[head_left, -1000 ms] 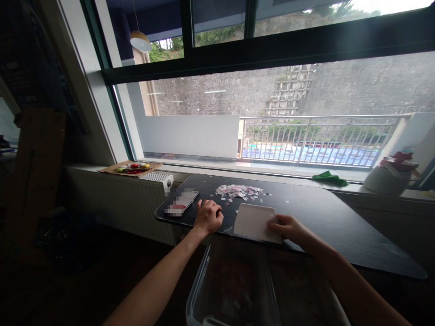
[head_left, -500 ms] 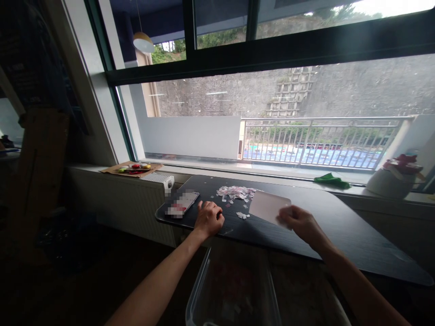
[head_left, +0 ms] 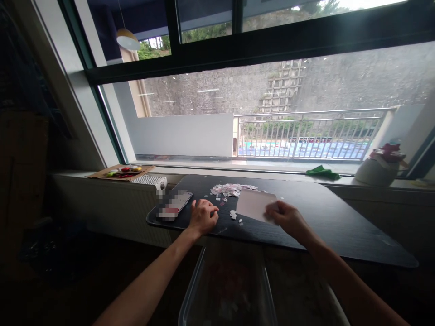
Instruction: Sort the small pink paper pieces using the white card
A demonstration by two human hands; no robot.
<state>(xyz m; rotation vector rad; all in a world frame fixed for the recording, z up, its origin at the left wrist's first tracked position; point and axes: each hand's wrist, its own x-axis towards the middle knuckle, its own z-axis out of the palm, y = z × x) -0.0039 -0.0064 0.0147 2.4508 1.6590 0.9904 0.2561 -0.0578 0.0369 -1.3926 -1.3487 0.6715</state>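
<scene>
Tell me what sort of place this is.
Probably a room in a home or studio, at a window desk: a dark table under a big window, a radiator beside it, paper scraps and a phone on the table.

Phone, green cloth, pot.

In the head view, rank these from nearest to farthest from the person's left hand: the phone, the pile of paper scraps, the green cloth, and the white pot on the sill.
From the left hand:
1. Phone, just to its left on the table.
2. Pile of paper scraps, ahead and slightly right.
3. Green cloth, far right on the sill.
4. White pot, farthest right on the sill.
</scene>
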